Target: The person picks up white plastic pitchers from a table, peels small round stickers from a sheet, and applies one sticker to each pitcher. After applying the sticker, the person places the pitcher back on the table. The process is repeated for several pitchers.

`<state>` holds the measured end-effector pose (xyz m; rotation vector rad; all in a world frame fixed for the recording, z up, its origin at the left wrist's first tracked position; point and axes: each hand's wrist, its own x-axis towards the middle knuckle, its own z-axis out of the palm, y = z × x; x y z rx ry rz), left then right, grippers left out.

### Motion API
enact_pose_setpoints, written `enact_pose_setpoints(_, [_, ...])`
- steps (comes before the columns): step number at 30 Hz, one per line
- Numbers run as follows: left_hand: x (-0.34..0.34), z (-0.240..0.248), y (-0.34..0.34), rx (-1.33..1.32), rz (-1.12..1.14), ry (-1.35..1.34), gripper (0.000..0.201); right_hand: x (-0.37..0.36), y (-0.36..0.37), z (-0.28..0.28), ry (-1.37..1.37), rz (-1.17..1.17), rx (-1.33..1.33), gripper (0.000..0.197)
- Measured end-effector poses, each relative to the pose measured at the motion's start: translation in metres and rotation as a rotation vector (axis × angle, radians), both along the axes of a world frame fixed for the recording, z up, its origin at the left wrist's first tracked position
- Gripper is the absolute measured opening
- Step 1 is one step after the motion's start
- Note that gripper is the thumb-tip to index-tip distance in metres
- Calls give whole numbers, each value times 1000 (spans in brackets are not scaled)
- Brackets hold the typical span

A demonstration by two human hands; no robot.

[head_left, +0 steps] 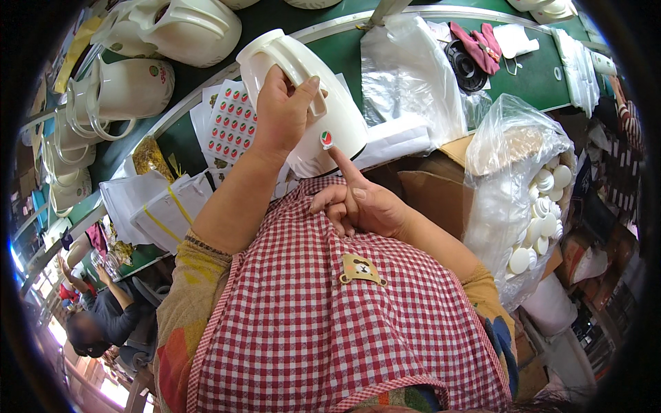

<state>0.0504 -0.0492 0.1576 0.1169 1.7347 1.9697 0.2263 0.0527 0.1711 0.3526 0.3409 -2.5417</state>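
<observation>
My left hand (284, 113) is closed around the handle of a cream-white plastic jug (337, 113), which lies tilted against the front of my apron. A small round red and green sticker (326, 140) shows on the jug's side, near its dark-rimmed end. The stretched index finger of my right hand (365, 203) touches the jug at the lower edge of that sticker. Its other fingers are loosely bent, with nothing seen in them. Just left of the jug, a sheet of matching round stickers (232, 124) lies on the green bench.
More white jugs (141, 86) stand at the left. Clear plastic bags (410, 82), a black round part (465, 65) and a pink cloth (476, 47) lie on the bench (533, 82). At the right, a plastic-lined box holds several white caps (540, 227). Another person (103, 320) sits at lower left.
</observation>
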Motion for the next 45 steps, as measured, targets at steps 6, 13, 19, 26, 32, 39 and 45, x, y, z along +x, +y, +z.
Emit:
enact_pose_setpoints(6, [-1, 1, 0, -20, -10, -5, 22, 0, -1, -3, 107, -6, 112, 113])
enact_pose_setpoints(13, [-5, -3, -3, -53, -57, 1, 28, -3, -1, 3, 18, -72, 185, 96])
enact_pose_setpoints(19, [-2, -1, 2, -1, -6, 15, 20, -31, -12, -17, -511, -264, 463, 37])
enact_pose_setpoints(26, [1, 0, 2, 10, -3, 13, 20, -45, -18, -3, -549, -307, 741, 18])
enact_pose_setpoints(32, [3, -5, 5, 1, -35, 60, 19, -47, -18, -4, -505, -276, 929, 13])
enact_pose_setpoints(39, [8, -4, 7, 10, -41, 96, 18, -51, -14, 8, -544, -309, 877, 12])
enact_pose_setpoints(45, [10, -1, 6, -7, -36, 107, 19, -41, -7, 7, -403, -261, 911, 13])
